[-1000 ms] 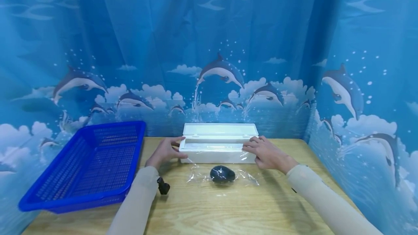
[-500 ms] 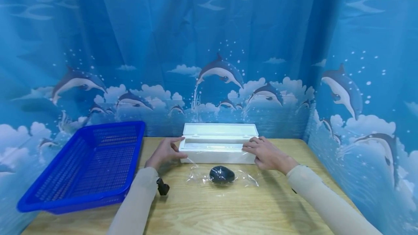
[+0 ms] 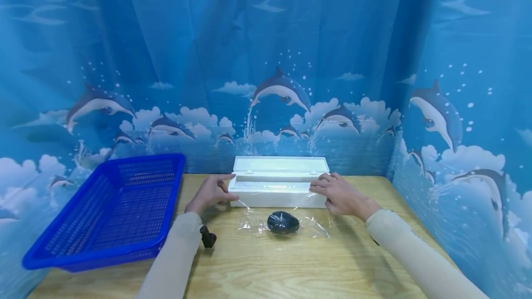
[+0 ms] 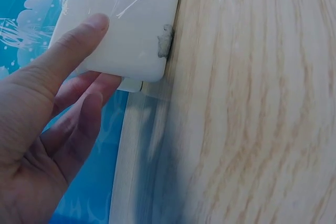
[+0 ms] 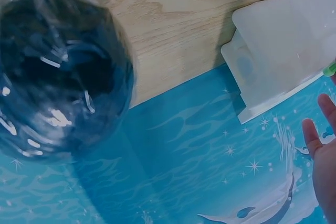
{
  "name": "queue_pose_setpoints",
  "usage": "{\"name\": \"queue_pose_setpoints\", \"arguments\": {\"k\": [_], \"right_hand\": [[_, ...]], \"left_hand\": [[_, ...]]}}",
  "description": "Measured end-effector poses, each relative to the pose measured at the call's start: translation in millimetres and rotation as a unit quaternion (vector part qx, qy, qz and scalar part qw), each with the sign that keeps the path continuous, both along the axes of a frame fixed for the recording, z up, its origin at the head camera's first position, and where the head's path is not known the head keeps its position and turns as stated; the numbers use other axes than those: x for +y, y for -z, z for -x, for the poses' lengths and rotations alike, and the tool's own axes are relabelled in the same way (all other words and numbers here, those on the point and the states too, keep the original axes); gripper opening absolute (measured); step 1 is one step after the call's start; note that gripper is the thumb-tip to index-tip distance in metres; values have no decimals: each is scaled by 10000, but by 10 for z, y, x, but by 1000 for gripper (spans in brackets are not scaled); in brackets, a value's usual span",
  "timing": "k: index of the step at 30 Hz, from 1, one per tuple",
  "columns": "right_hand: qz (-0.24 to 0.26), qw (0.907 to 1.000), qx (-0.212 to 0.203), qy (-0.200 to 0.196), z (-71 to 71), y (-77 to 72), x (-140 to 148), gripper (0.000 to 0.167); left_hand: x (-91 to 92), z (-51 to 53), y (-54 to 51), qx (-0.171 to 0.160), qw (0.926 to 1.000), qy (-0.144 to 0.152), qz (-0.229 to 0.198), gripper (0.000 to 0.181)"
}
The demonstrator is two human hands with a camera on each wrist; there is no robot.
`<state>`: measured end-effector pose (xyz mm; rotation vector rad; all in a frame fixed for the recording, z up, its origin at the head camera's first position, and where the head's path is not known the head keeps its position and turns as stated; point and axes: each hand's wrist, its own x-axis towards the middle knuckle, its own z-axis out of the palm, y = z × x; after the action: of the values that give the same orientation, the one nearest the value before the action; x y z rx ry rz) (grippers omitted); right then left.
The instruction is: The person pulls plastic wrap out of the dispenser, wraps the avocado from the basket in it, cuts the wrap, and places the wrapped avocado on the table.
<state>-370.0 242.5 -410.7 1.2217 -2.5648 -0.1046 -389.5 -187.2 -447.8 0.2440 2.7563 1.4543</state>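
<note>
A long white cling film dispenser (image 3: 274,197) stands at the back of the table, its lid raised. My left hand (image 3: 212,193) grips its left end; in the left wrist view the thumb lies on the white face and fingers reach behind the edge. My right hand (image 3: 342,195) holds its right end, fingers over the front rim, thumb lower at the front. Clear cling film (image 3: 316,227) runs from the dispenser onto the table, over a dark egg-shaped thing (image 3: 282,222). Close up in the right wrist view, a dark, film-wrapped round thing (image 5: 63,77) fills the left side.
To the left, a blue plastic basket (image 3: 112,211) stands on the wooden table (image 3: 266,271). A dolphin-print curtain (image 3: 208,59) closes off the back and sides. At the right wrist view's edge, fingers (image 5: 312,135) appear beside a small green piece (image 5: 330,70).
</note>
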Motion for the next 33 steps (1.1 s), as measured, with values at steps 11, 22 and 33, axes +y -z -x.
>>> {"name": "queue_pose_setpoints", "arguments": {"k": [11,22,33], "right_hand": [[85,9999,59,128,-13,-2,206,59],[156,9997,2,194,-15,12,299,55],[457,9986,257,117,-37,30,424,53]], "left_hand": [[-59,5,11,13,10000,5,43,81],[-52,-17,1,33,10000,41,54,81],[-37,5,2,67,9998,165,-16,80]]}}
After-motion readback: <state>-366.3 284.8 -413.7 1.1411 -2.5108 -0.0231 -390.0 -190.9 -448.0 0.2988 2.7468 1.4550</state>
